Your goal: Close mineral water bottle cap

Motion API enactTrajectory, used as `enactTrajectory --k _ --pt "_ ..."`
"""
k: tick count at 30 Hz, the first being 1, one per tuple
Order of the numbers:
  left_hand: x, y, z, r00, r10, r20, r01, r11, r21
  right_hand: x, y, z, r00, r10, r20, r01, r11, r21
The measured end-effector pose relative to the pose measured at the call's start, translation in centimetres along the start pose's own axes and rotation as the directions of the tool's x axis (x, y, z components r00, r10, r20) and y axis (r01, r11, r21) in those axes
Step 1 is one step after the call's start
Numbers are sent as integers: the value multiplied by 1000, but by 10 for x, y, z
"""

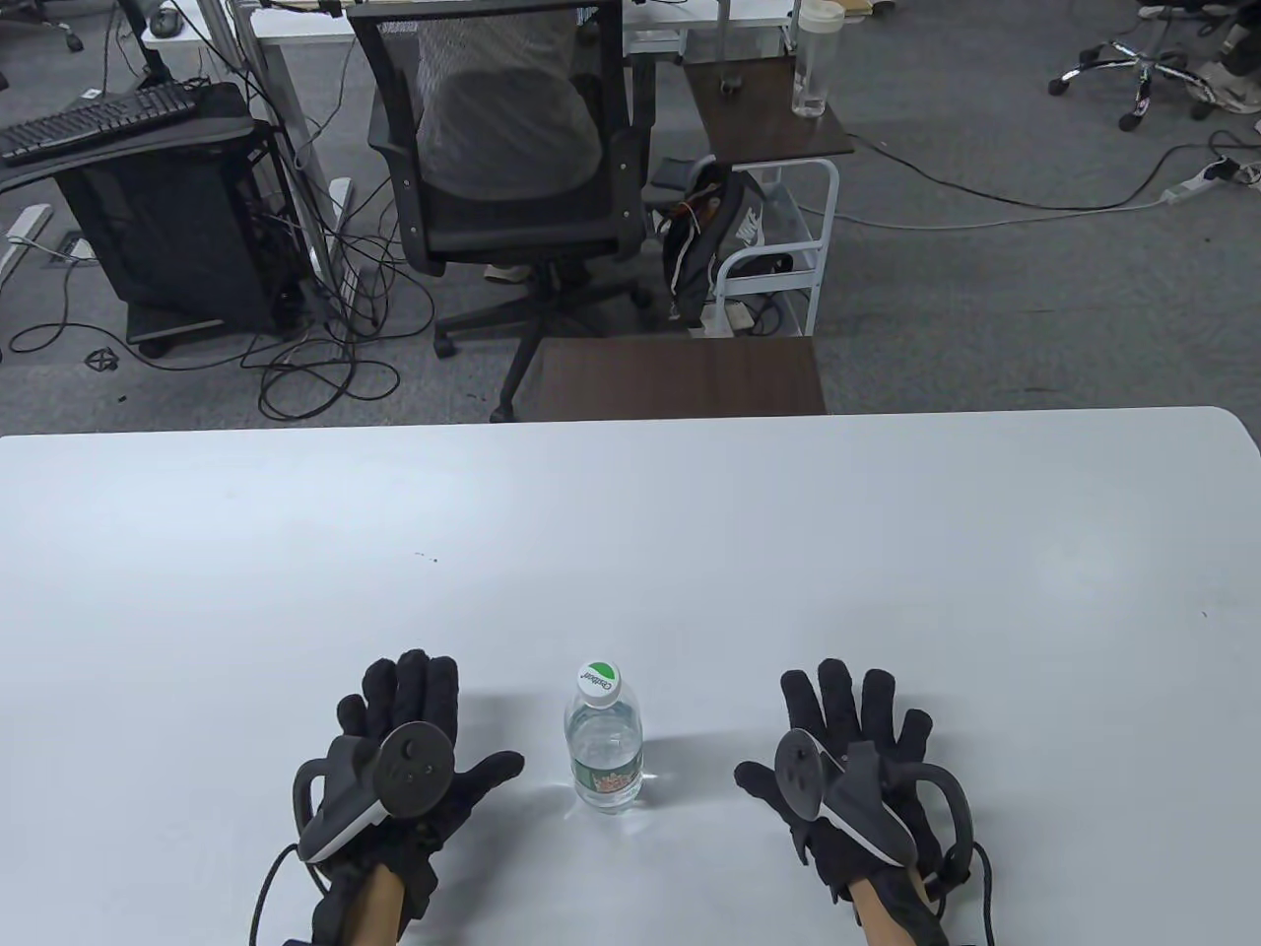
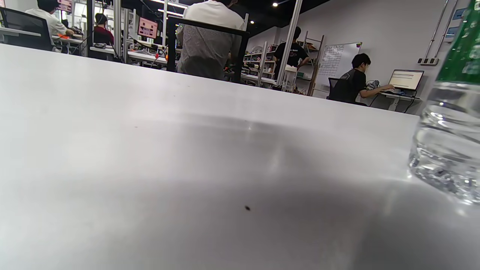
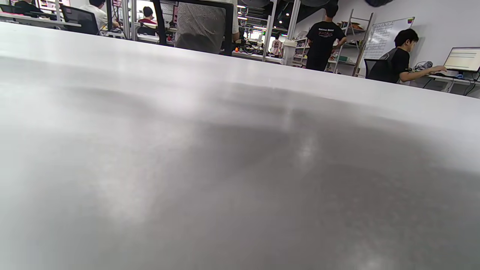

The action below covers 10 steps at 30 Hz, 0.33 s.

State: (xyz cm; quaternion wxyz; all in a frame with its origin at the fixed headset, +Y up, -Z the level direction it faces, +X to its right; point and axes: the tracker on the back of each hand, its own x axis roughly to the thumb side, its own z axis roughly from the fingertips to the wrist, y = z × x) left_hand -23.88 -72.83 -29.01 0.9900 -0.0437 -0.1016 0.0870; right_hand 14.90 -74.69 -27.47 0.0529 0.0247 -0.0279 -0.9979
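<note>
Both of my black-gloved hands lie flat on the wide white table (image 1: 630,532), palms down and fingers spread, holding nothing. My left hand (image 1: 409,749) rests to the left of the bottle and my right hand (image 1: 852,759) to its right, each near it but not touching it, each with a dark grey tracker strapped across its back.

Between them stands the clear plastic mineral water bottle (image 1: 604,739), upright near the table's front edge, with water inside and a red and green label around its lower part. On its top sits the white round cap (image 1: 598,681) with a green logo; whether it is screwed down tight I cannot tell.

From my left wrist, the bottle's clear ribbed base and green label show at the right edge, standing on the table. From my right wrist, only the bare white tabletop shows; neither wrist view shows my fingers.
</note>
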Motion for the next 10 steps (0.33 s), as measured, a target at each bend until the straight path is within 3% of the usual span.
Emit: enactTrajectory --k 10 --pt "1 -1 0 1000 11 -6 -11 1000 -1 0 -3 3 1000 -9 3 9 1000 -27"
